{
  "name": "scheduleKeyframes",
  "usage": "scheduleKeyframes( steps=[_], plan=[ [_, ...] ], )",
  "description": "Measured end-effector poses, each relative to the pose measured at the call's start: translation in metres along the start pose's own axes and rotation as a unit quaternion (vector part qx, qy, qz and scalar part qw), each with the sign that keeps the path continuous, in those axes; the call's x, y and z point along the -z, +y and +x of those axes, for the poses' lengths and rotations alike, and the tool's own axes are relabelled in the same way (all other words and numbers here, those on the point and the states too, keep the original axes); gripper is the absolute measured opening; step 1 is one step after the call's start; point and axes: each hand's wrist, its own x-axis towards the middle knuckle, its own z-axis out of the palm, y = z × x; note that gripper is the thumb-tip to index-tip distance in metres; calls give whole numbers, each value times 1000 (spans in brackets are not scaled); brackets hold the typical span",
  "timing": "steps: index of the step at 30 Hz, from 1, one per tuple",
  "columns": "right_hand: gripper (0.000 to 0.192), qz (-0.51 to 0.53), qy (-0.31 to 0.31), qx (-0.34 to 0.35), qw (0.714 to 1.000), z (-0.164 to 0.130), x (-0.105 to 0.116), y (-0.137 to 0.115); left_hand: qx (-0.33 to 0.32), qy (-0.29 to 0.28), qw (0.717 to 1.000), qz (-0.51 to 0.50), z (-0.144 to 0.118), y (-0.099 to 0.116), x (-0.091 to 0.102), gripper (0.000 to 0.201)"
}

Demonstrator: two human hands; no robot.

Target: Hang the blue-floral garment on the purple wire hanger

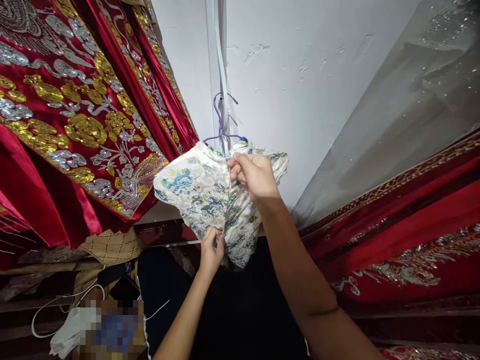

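A white garment with blue and green floral print [198, 190] hangs in front of me on a purple hanger [220, 117]. Near its neckline, my right hand [255, 172] pinches the front edge between thumb and fingers. Lower on the same front edge, my left hand [212, 245] is closed on the cloth close to the hem. Between the two hands the edge runs nearly straight up and down. The hanger's shoulders are mostly hidden inside the garment.
Red embroidered garments with gold and silver sequins [86, 130] hang at the left. More red beaded cloth [412, 250] and sheer sparkling fabric [375, 125] hang at the right. A white pole [221, 55] stands against the wall. A white cable [35, 320] and a white bag [75, 327] lie lower left.
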Motion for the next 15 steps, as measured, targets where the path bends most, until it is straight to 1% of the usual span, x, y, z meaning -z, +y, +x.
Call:
scheduleKeyframes(
  steps=[2,4,5,6,8,9,10,11,12,13,15],
  plan=[
    [25,-7,-11,19,1000,-1,-5,-2,2,-8,1000,3,10,2,7,16],
    [24,-16,-25,36,999,-5,-6,2,-1,-16,1000,2,29,16,16,9],
    [24,-21,-30,43,998,-7,-6,3,-12,-15,1000,-4,41,28,22,6],
    [24,-25,-34,50,998,-9,-6,4,-31,-8,999,-14,56,42,28,13],
    [25,-30,-42,61,997,-12,-6,4,-105,43,993,-45,89,76,42,36],
    [25,-32,-47,66,996,-13,-6,2,-155,81,983,-51,106,93,49,41],
    [26,-34,-53,72,995,-13,-6,0,-188,103,976,-41,123,108,55,43],
    [27,-35,-56,78,995,-13,-6,-1,-210,101,972,-21,138,122,60,41],
    [27,-37,-58,84,994,-12,-5,-1,-232,96,968,2,150,133,64,35],
    [27,-40,-57,90,994,-10,-4,1,-250,85,964,27,161,141,68,27],
    [28,-48,-47,99,993,-5,-1,12,-279,61,956,73,174,150,73,14]
  ],
)
